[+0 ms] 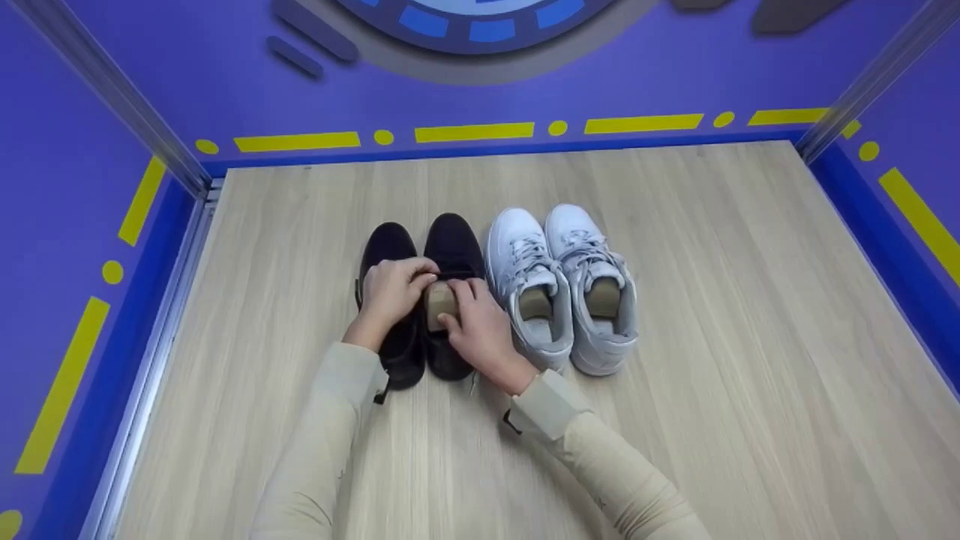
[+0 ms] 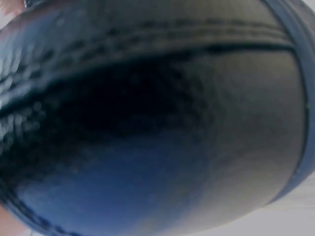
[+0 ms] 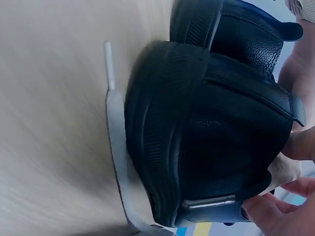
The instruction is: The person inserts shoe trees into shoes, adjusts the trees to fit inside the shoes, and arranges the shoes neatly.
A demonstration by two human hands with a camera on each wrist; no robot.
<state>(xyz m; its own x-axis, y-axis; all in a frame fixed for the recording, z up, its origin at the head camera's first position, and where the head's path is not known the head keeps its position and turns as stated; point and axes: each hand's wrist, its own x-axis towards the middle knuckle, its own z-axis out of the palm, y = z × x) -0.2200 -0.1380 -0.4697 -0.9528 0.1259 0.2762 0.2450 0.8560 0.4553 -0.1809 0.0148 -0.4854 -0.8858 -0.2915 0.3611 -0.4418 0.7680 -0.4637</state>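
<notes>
Two black shoes stand side by side in the head view, the left black shoe [image 1: 388, 244] and the right black shoe [image 1: 452, 240]. My left hand [image 1: 391, 291] reaches across the left one and pinches the right shoe's upper edge by the tongue; what exactly lies between the fingertips is hard to see. With my right hand [image 1: 480, 330] I grip a tan insert [image 1: 441, 304] at the same shoe's opening, thumb below and fingers on its far side. Black leather [image 2: 246, 123] fills the left wrist view. In the right wrist view, fingertips [image 3: 263, 211] meet the pale insert [image 3: 284, 172].
Right of the black pair stand two white sneakers, a left sneaker [image 1: 517, 232] and a right sneaker [image 1: 570, 225], with tan pieces inside. A loose white lace [image 3: 117, 128] lies on the wooden surface [image 1: 750, 337]. Blue-purple panels [image 1: 450, 105] enclose the back and sides.
</notes>
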